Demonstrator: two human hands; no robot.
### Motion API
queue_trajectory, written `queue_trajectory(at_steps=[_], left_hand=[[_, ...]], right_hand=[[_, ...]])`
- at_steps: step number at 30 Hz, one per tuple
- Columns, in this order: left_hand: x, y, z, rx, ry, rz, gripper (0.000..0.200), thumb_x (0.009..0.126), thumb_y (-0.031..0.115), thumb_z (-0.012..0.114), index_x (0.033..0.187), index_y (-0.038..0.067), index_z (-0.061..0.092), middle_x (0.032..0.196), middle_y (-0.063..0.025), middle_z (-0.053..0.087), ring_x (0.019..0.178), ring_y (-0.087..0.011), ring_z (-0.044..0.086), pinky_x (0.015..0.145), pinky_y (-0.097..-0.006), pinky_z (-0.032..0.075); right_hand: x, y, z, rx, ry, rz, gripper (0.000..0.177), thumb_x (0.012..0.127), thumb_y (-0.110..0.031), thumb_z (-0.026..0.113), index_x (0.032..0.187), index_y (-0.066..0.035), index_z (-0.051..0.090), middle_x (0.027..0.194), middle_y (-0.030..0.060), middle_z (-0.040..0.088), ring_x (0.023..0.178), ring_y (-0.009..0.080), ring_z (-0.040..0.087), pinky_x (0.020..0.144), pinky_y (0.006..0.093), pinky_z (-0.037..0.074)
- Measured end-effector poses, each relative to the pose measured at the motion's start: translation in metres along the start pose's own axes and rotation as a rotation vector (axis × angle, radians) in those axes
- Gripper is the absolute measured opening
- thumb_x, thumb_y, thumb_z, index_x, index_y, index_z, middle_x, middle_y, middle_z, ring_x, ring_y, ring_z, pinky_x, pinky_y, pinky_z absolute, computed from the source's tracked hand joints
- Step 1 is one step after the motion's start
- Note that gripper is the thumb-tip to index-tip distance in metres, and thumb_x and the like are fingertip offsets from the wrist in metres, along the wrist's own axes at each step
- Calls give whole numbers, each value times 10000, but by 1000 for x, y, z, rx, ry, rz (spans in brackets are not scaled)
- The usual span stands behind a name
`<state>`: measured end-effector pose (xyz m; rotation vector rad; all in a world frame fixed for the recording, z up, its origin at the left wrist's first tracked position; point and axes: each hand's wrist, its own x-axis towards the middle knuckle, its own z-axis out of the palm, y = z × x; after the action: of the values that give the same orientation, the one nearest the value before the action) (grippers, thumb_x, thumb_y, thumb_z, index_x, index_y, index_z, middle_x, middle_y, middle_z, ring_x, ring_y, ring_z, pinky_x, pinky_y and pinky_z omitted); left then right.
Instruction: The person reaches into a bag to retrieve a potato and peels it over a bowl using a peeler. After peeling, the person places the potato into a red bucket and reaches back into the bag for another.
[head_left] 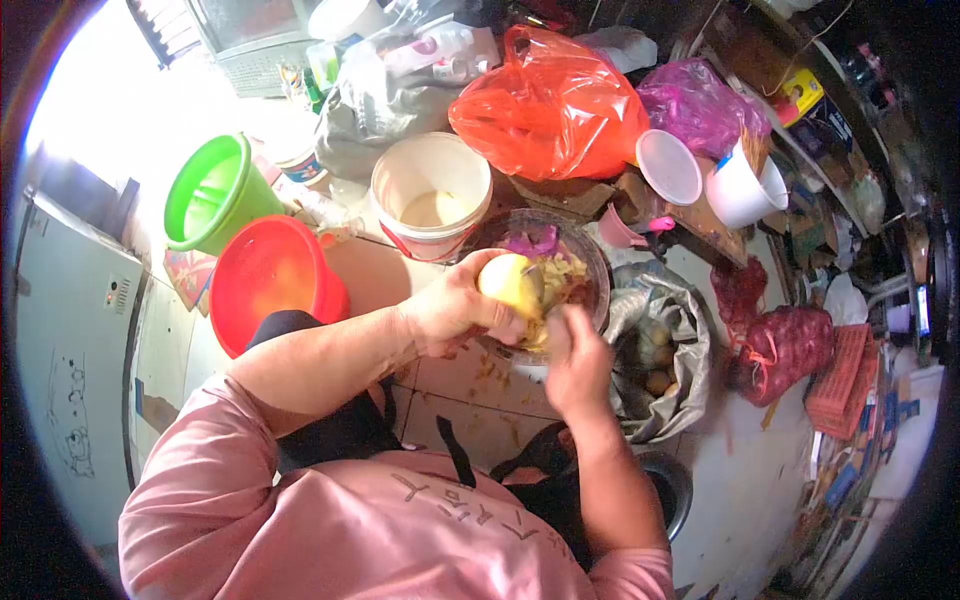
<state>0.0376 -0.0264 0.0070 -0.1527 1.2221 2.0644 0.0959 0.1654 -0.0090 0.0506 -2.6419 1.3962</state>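
Observation:
My left hand [455,310] is closed around a pale yellow peeled potato [509,284], held over a round basin [603,290]. Close against the potato's right side, my right hand [580,360] is closed and blurred by motion. A thin dark blade-like edge shows at the potato, but the tool's kind cannot be made out. Yellowish peelings [565,275] and a purple piece [535,240] lie in the basin. To the right of my right hand, an open grey sack [690,370] holds several unpeeled potatoes [657,357].
A white bucket [432,170], a red tub [270,280] and a green bucket [215,190] stand to the left. Behind the basin are a red plastic bag [550,105] and a purple bag [700,105]. A red mesh sack [790,350] lies at right. Scraps dot the tiled floor [480,395].

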Motion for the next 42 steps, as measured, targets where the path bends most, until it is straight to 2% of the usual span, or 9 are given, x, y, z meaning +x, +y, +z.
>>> queue_trajectory(at_steps=[3, 10, 14, 17, 20, 25, 30, 37, 42], left_hand=[[-3, -6, 2, 235, -190, 230, 836, 666, -82, 791, 1379, 108, 397, 1157, -56, 585, 1028, -201, 610, 824, -346, 558], [3, -1, -2, -153, -57, 118, 892, 704, -114, 730, 1453, 117, 303, 1264, -120, 531, 1074, -280, 619, 848, -390, 584], [8, 1, -2, -208, -46, 131, 880, 706, -98, 742, 1444, 117, 313, 1243, -117, 544, 1054, -273, 628, 842, -391, 591], [5, -2, -6, -249, -157, 59, 907, 678, -90, 774, 1437, 118, 322, 1222, -114, 557, 1036, -274, 636, 834, -399, 595], [-4, -4, -1, -150, -441, 74, 991, 613, -95, 817, 1444, 127, 325, 1212, -106, 564, 1076, -267, 620, 874, -409, 578], [-4, 6, 4, -94, -290, 76, 1012, 622, -113, 809, 1465, 145, 312, 1207, -75, 568, 1134, -243, 579, 824, -372, 570], [10, 1, -5, 328, -54, 178, 894, 674, -76, 800, 1430, 99, 357, 1162, -41, 584, 1046, -167, 590, 869, -310, 528], [6, -3, -2, 379, -37, 56, 852, 652, -92, 801, 1381, 77, 395, 1161, -40, 592, 1051, -167, 594, 887, -326, 522], [-1, -3, -5, 326, -232, 153, 888, 636, -88, 825, 1395, 95, 402, 1183, -35, 593, 1069, -163, 587, 916, -321, 509]], right_hand=[[31, 56, -16, -107, -120, 477, 271, 964, -265, 520, 1066, -41, 633, 885, 219, 669, 859, 368, 666, 771, 421, 503], [17, 14, -8, 83, 52, 203, 288, 962, -291, 556, 1027, -22, 636, 849, 188, 673, 791, 277, 671, 737, 374, 502], [0, -19, -2, -1, -6, -78, 205, 966, -206, 541, 1050, -29, 601, 864, 223, 655, 821, 441, 640, 704, 434, 508], [4, 0, 4, 22, 90, -20, 233, 965, -232, 536, 1046, -22, 598, 855, 212, 658, 841, 427, 648, 714, 447, 496], [30, 52, -9, -25, -95, 424, 322, 967, -296, 513, 1000, -3, 643, 790, 175, 659, 733, 344, 632, 691, 401, 480], [28, 41, -11, 149, -52, 499, 288, 966, -275, 527, 972, -13, 648, 750, 159, 643, 705, 289, 627, 680, 383, 483], [15, 0, -12, 40, -15, 31, 221, 964, -241, 560, 1003, -35, 627, 800, 201, 650, 747, 356, 653, 667, 399, 500], [14, 23, -3, -118, -5, -56, 207, 941, -235, 555, 932, -35, 606, 846, 220, 652, 804, 432, 630, 675, 480, 487], [37, 45, -30, -16, -34, 547, 325, 930, -326, 546, 989, -26, 658, 758, 142, 637, 690, 248, 615, 671, 368, 480]])
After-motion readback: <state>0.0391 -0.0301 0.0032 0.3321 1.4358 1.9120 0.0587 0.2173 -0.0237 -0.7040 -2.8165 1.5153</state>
